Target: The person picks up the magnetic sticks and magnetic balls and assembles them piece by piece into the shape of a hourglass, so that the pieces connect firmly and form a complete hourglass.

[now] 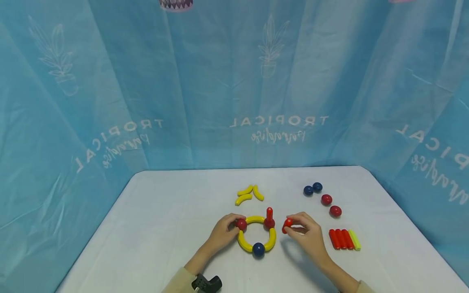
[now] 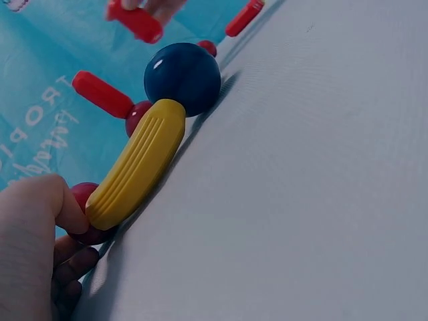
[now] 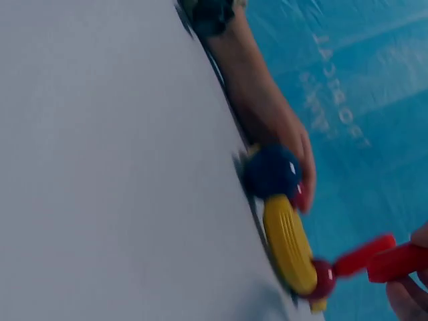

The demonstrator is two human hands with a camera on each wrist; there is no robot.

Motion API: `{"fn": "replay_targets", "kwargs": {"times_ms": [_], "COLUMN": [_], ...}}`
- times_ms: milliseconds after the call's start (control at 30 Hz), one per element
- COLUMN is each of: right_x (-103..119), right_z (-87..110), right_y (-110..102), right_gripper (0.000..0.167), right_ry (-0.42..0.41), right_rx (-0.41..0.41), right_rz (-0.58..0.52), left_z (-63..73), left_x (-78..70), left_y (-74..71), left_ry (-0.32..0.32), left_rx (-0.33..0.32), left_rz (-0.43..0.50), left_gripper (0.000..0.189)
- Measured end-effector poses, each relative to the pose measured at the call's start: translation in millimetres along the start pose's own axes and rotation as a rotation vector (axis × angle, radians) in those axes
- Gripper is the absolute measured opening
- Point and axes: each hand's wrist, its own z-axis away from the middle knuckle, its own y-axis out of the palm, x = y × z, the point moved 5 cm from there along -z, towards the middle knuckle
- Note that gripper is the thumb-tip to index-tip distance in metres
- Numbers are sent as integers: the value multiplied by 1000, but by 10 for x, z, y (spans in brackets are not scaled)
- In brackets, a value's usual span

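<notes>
The left hand [image 1: 223, 232] is gripping a dark-red ball [image 1: 241, 224]; from that grip, a curved yellow rod [image 2: 138, 164] is running to a navy ball [image 1: 258, 250]. The right hand [image 1: 308, 235] is pinching a red rod [image 1: 287, 225]; just left of it, an upright red rod [image 1: 269, 213] is standing on a second dark-red ball [image 1: 269, 224]. A lime-green rod [image 1: 354, 240] is lying farther right.
</notes>
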Motion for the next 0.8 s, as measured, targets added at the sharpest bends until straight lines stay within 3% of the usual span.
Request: {"fn": "replay_targets", "kwargs": {"times_ms": [133,233,333,433,600,800], "right_x": [153,251,311,307,239,109], "right_z": [20,78,148,204,233,246], "right_y": [312,473,567,616,687,752], "right_gripper": [24,22,22,21,20,24], "right_ry": [-53,-158,-280,-342,-319,-168], "right_rx": [132,207,243,254,275,319], "right_rz": [-76,-125,-151,-147,-106,21], "left_z": [-11,-4,-3,-10,-8,-9], "left_x": [3,2,-4,-18,-6,13], "left_y": [-1,3,10,20,9,18], "left_ry": [4,9,14,22,22,18], "left_rx": [1,2,-4,-9,-27,-20], "left_rz": [2,3,7,5,-23,-24], "left_gripper": [31,31,30,29,30,25]}}
